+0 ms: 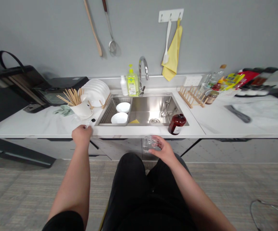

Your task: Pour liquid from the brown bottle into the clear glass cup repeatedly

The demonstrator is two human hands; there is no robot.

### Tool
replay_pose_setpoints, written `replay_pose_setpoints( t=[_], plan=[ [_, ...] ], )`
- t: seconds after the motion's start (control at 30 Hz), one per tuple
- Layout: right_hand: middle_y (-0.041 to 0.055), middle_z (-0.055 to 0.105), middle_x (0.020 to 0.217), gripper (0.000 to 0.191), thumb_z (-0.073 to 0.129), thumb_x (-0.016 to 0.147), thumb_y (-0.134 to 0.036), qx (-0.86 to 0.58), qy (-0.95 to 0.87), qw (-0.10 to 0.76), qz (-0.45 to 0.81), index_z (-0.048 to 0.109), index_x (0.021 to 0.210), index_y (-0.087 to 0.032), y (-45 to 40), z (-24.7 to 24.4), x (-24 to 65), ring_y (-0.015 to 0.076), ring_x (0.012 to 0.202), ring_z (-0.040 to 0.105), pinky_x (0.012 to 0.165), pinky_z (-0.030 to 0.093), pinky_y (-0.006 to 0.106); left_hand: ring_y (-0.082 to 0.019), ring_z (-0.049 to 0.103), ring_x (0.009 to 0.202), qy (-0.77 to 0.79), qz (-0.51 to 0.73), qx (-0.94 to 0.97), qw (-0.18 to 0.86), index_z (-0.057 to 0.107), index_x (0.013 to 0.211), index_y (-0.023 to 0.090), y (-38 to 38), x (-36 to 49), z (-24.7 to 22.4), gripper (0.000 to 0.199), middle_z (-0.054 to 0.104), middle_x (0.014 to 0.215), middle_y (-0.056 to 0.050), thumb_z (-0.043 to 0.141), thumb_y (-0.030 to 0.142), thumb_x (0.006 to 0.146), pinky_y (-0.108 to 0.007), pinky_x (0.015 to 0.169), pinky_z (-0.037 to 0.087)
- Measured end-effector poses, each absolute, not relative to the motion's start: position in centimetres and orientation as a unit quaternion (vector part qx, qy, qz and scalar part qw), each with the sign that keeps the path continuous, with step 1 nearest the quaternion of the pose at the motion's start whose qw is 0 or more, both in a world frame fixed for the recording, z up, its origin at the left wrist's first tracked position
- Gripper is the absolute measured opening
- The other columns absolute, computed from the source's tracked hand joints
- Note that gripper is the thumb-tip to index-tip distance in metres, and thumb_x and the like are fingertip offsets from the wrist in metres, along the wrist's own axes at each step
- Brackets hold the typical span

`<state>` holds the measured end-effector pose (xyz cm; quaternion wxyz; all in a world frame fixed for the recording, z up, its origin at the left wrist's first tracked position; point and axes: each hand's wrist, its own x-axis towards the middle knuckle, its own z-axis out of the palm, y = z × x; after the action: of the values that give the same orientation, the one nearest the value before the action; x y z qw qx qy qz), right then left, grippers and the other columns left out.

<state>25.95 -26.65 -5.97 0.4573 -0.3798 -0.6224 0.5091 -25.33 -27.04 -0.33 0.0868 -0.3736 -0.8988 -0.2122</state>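
My right hand (163, 149) is closed around a clear, square-looking container (149, 144), held in front of the counter edge below the sink. At the counter's front edge, my left hand (81, 134) has its fingers curled together; whatever they pinch, if anything, is hidden. Just past its fingertips lies a small round black piece (93, 120), with something faint and see-through beside it. A dark red-brown bottle (176, 125) with a white label stands at the sink's front right corner. Behind my left hand, a white pot (83, 110) holds several wooden chopsticks (73, 97).
The steel sink (141, 124) has two white bowls (120, 118) in its left basket. White plates (97, 91) fill a rack at left. A soap bottle (132, 84) stands near the faucet (142, 70). A wooden rack (192, 98) and jar (211, 97) are right.
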Motion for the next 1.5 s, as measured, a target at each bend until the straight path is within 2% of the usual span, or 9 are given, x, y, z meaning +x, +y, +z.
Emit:
replay_pose_setpoints(
  t=[0.37,0.63,0.7,0.8,1.0,1.1,1.27,1.4,1.5],
  plan=[
    [0.0138,0.077,0.147,0.087,0.106,0.069,-0.056,-0.381,-0.62,0.451,0.517,0.072,0.144,-0.027,-27.0,-5.8,26.0,0.0366,0.138,0.074,0.118,0.061,0.052,-0.042,0.075,0.114,-0.896,-0.245,-0.363,0.069,0.078,0.132,0.011,-27.9,-24.4,0.3,0.057,0.082,0.117,-0.023,0.067,0.053,0.095,-0.049,0.102,0.056],
    [0.0138,0.077,0.147,0.088,0.106,0.068,-0.057,-0.384,-0.615,0.449,0.522,0.072,0.144,-0.027,-27.0,-6.0,25.9,0.0374,0.138,0.074,0.118,0.06,0.054,-0.038,0.059,0.148,-0.759,-0.416,-0.452,0.213,0.069,0.138,0.016,-33.1,-15.8,0.8,0.041,0.07,0.148,-0.021,0.059,0.041,0.107,-0.055,0.132,0.039],
    [0.0141,0.077,0.146,0.088,0.106,0.068,-0.057,-0.376,-0.613,0.452,0.528,0.072,0.142,-0.027,-26.9,-5.7,25.6,0.0378,0.137,0.074,0.117,0.061,0.053,-0.038,0.061,0.145,-0.704,-0.476,-0.506,0.147,0.068,0.137,0.019,-33.6,-11.5,-0.1,0.041,0.071,0.145,-0.02,0.063,0.044,0.105,-0.055,0.127,0.044],
    [0.0145,0.077,0.146,0.087,0.107,0.067,-0.057,-0.364,-0.612,0.457,0.533,0.072,0.141,-0.027,-26.7,-5.0,25.0,0.0381,0.137,0.074,0.116,0.061,0.053,-0.037,0.066,0.138,-0.581,-0.577,-0.572,-0.051,0.068,0.142,0.025,-33.5,-5.1,-2.3,0.047,0.07,0.146,-0.017,0.073,0.045,0.101,-0.05,0.111,0.057],
    [0.0134,0.076,0.148,0.087,0.107,0.069,-0.059,-0.339,-0.621,0.456,0.54,0.071,0.141,-0.028,-26.8,-3.1,24.7,0.0361,0.137,0.074,0.115,0.062,0.05,-0.041,0.054,0.161,-0.414,-0.566,-0.587,-0.404,0.048,0.171,0.034,-32.7,1.4,-5.7,0.099,0.053,0.174,-0.019,0.097,0.044,0.086,-0.056,0.125,0.052],
    [0.012,0.076,0.146,0.086,0.107,0.068,-0.059,-0.321,-0.63,0.447,0.547,0.071,0.141,-0.029,-27.0,-2.7,24.8,0.0347,0.132,0.075,0.113,0.063,0.049,-0.042,0.052,0.163,-0.414,-0.544,-0.577,-0.446,0.05,0.171,0.034,-32.5,2.3,-5.5,0.107,0.055,0.174,-0.018,0.103,0.043,0.079,-0.058,0.13,0.048],
    [0.0115,0.072,0.149,0.081,0.104,0.075,-0.058,-0.29,-0.654,0.436,0.547,0.071,0.143,-0.031,-27.7,-2.2,24.5,0.0334,0.133,0.074,0.111,0.064,0.047,-0.039,0.067,0.147,-0.405,-0.554,-0.556,-0.469,0.064,0.157,0.028,-32.3,3.0,-4.6,0.091,0.069,0.159,-0.017,0.105,0.041,0.077,-0.058,0.13,0.05],
    [0.0124,0.063,0.163,0.089,0.102,0.079,-0.053,-0.317,-0.684,0.444,0.485,0.063,0.157,-0.036,-28.3,-0.9,25.1,0.0344,0.136,0.072,0.106,0.067,0.047,-0.038,0.073,0.139,-0.408,-0.587,-0.529,-0.457,0.068,0.15,0.026,-31.9,2.7,-5.0,0.089,0.074,0.15,-0.017,0.108,0.041,0.071,-0.056,0.123,0.057],
    [0.0129,0.071,0.149,0.064,0.092,0.089,-0.052,-0.378,-0.672,0.508,0.385,0.069,0.145,-0.032,-28.3,-0.2,27.5,0.034,0.124,0.074,0.097,0.067,0.047,-0.037,0.073,0.139,-0.423,-0.606,-0.508,-0.442,0.068,0.149,0.027,-31.7,2.2,-5.8,0.09,0.074,0.15,-0.016,0.108,0.041,0.07,-0.055,0.121,0.058]
  ],
)
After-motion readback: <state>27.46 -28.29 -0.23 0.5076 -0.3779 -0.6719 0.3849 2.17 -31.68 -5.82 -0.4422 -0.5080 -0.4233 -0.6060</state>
